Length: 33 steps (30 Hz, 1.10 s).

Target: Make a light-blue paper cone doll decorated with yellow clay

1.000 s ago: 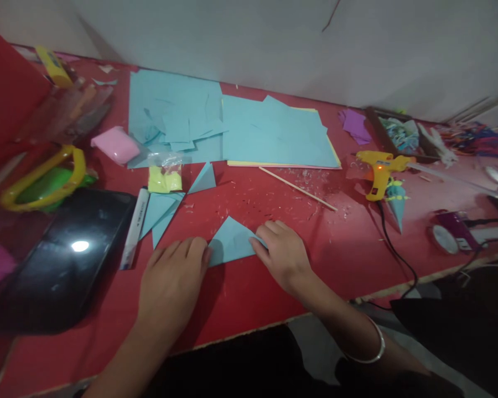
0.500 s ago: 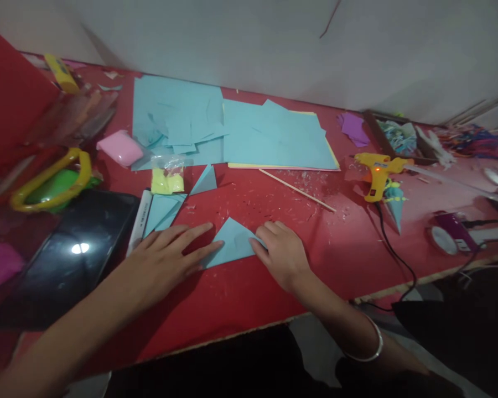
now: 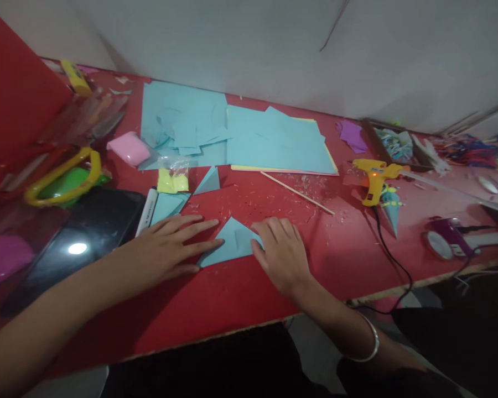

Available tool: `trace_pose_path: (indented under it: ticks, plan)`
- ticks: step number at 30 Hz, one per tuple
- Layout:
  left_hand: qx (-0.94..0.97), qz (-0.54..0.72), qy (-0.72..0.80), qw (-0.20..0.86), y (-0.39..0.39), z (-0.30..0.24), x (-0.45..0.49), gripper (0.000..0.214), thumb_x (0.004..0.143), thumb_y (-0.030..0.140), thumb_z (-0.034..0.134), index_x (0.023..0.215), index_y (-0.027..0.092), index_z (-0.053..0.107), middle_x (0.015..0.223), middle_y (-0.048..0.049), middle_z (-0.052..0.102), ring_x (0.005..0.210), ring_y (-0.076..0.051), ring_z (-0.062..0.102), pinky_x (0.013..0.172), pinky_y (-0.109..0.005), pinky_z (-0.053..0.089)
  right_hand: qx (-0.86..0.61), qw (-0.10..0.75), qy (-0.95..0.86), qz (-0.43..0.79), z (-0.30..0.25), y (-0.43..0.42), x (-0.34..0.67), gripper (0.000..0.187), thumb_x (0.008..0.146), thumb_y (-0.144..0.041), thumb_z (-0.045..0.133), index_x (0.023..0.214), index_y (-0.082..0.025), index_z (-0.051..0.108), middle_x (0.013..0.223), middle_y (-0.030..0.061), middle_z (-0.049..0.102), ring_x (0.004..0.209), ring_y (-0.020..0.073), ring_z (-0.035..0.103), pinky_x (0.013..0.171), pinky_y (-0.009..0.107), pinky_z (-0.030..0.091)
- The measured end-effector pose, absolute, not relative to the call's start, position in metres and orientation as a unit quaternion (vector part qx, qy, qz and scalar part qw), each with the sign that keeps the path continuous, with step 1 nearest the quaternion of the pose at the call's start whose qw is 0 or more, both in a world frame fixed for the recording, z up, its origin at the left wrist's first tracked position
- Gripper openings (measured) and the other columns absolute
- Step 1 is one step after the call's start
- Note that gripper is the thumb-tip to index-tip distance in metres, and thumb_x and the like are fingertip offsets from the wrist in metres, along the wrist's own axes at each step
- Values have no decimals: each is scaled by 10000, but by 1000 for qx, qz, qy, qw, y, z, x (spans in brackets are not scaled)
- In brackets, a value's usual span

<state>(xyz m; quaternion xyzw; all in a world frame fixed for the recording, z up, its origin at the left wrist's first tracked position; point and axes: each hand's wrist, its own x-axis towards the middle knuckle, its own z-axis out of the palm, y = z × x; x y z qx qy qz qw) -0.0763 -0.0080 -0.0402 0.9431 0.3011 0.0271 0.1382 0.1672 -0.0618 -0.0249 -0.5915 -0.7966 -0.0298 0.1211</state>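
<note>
A light blue folded paper triangle lies flat on the red table near its front edge. My left hand lies flat and open beside it, fingers stretched out, the fingertips touching the triangle's left edge. My right hand rests palm down on the triangle's right corner, fingers curled and pressing the paper. A silver bangle circles my right wrist.
More blue triangles and a white marker lie left of my hands, by a black tablet. Blue paper sheets cover the back. A thin wooden stick, a yellow glue gun with its cord, and tape rolls sit right.
My left hand went from a curled pose at the triangle's corner to flat, with fingers stretched along its left edge, the arm swinging leftward. My right hand stayed on the right corner.
</note>
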Motion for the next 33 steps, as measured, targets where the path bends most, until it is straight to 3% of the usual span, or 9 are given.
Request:
trace_pose_path:
  ticks: [3, 7, 12, 19, 24, 33]
  plan:
    - [951, 52, 279, 123, -6, -42, -78, 555, 822, 391, 544, 1325, 456, 321, 1458, 36, 318, 1340, -251, 266, 1075, -452, 215, -506, 123, -850, -79, -25, -67, 160, 227, 877, -144, 406, 976, -212, 598, 976, 78, 599, 875, 200, 476, 822, 357, 355]
    - [950, 53, 277, 132, -5, -41, -77, 559, 810, 401, 560, 1323, 434, 341, 1450, 16, 338, 1343, -251, 261, 1083, -462, 207, -432, 110, -894, -42, -25, -74, 150, 285, 889, -152, 383, 1077, -262, 566, 1117, 61, 549, 978, 194, 451, 973, 412, 284]
    - [941, 26, 304, 146, -6, -39, -75, 518, 797, 393, 582, 1281, 439, 405, 1449, 29, 337, 1346, -255, 254, 1078, -471, 213, -396, 85, -914, -12, -24, -77, 147, 404, 891, -133, 364, 1220, -343, 467, 1240, 60, 483, 1050, 202, 433, 976, 428, 291]
    - [950, 59, 280, 123, -5, -39, -75, 491, 828, 489, 498, 1301, 424, 385, 1446, 32, 345, 1335, -249, 277, 1078, -436, 229, -393, 115, -912, -26, -31, -74, 159, 359, 879, -197, 435, 1179, -376, 518, 1161, 36, 523, 1023, 194, 425, 975, 417, 303]
    - [945, 48, 290, 140, -6, -38, -76, 504, 821, 536, 479, 1305, 457, 359, 1450, 66, 332, 1335, -246, 276, 1087, -412, 204, -374, 91, -923, -26, -26, -70, 181, 351, 842, -230, 494, 1169, -350, 535, 1153, 52, 522, 1014, 216, 430, 945, 435, 334]
    - [958, 23, 271, 91, -4, -42, -80, 569, 832, 376, 539, 1336, 460, 291, 1479, 56, 266, 1337, -273, 265, 1063, -452, 244, -386, 113, -915, 21, -16, -73, 213, 384, 794, -119, 489, 1137, -265, 580, 1109, 78, 556, 991, 212, 470, 886, 407, 414]
